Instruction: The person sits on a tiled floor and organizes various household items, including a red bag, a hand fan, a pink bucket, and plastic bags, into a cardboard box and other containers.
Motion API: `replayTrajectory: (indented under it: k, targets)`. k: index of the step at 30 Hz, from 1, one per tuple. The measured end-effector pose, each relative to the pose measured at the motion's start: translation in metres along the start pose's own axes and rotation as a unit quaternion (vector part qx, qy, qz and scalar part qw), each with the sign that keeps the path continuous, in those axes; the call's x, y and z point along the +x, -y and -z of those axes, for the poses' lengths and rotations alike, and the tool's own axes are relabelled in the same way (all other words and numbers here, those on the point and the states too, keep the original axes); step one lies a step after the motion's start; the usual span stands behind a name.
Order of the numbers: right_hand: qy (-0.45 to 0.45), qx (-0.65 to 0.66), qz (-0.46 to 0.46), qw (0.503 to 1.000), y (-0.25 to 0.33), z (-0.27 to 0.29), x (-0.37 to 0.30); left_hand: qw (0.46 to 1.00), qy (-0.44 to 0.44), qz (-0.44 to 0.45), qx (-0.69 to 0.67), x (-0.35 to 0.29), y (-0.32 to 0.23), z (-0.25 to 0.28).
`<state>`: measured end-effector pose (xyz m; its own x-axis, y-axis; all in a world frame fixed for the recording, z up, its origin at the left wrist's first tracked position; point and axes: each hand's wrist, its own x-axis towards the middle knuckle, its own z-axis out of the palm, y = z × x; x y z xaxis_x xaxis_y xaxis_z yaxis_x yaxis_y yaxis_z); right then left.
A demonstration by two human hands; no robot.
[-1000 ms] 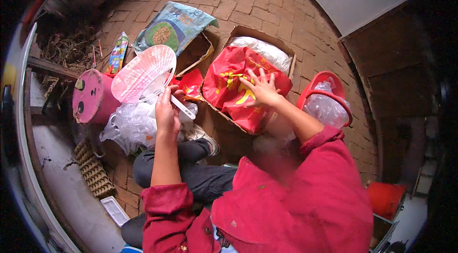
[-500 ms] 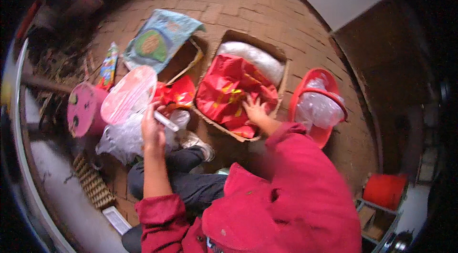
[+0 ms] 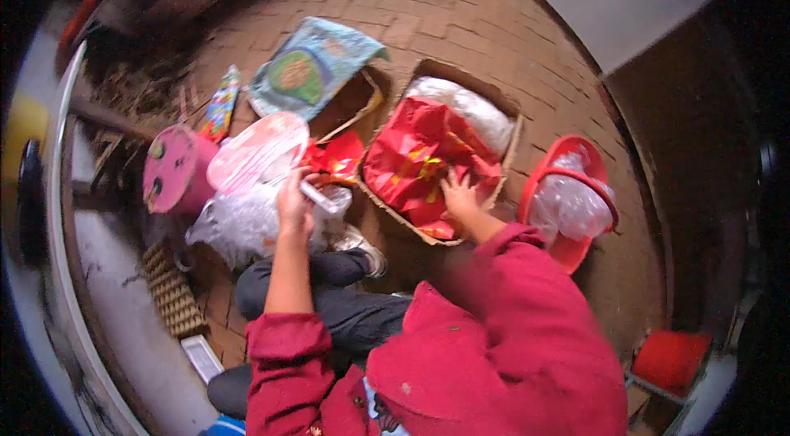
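One right hand (image 3: 462, 196), fingers spread, rests on a red bag (image 3: 420, 136), which sits lower in its cardboard box (image 3: 513, 133) than a second ago, apparently pressed flatter. The left hand (image 3: 294, 201) grips a pale pink fan (image 3: 262, 148) by its handle (image 3: 318, 197). Beyond the right hand, a white plastic bundle (image 3: 469, 107) fills the box's far end, seemingly limiting room; to that hand's right sits a red basket (image 3: 568, 253). Left of the fan-holding hand, a clear plastic bag (image 3: 234, 226) and pink container (image 3: 177, 169) crowd close.

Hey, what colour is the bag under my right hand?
The bag is red with yellow markings, clearest in the head view.
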<state>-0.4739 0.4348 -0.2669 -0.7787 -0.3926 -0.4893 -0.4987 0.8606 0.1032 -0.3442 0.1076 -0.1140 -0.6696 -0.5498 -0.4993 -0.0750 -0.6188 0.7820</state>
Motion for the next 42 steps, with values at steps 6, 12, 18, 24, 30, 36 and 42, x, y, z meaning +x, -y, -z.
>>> replayTrajectory:
  k: [6, 12, 18, 24, 30, 36, 42]
  targets:
    - [0.092, 0.021, 0.113, 0.989, 0.003, 0.081, -0.006, 0.999, 0.041, -0.027, 0.015, 0.027, 0.03, 0.041]
    - [-0.238, -0.022, 0.134, 0.962, 0.056, 0.144, -0.02, 0.996, 0.015, -0.05, 0.078, 0.01, 0.027, 0.031]
    - [-0.049, 0.041, 0.024, 0.998, 0.074, 0.13, 0.075, 0.994, 0.059, -0.074, 0.055, 0.042, 0.024, 0.046]
    - [-0.017, 0.05, -0.021, 0.998, 0.049, 0.057, 0.077, 0.993, 0.059, 0.022, 0.105, 0.008, 0.006, -0.03]
    - [-0.078, 0.008, -0.028, 0.997, 0.068, 0.032, 0.079, 0.98, 0.143, 0.041, 0.131, -0.01, 0.013, -0.029]
    - [-0.073, 0.0, -0.035, 0.997, 0.074, 0.032, 0.095, 0.959, 0.175, 0.102, 0.199, -0.01, 0.024, -0.032]
    - [0.003, 0.159, 0.031, 0.987, 0.054, 0.083, 0.078, 0.944, 0.243, 0.119, 0.187, 0.001, 0.056, -0.042]
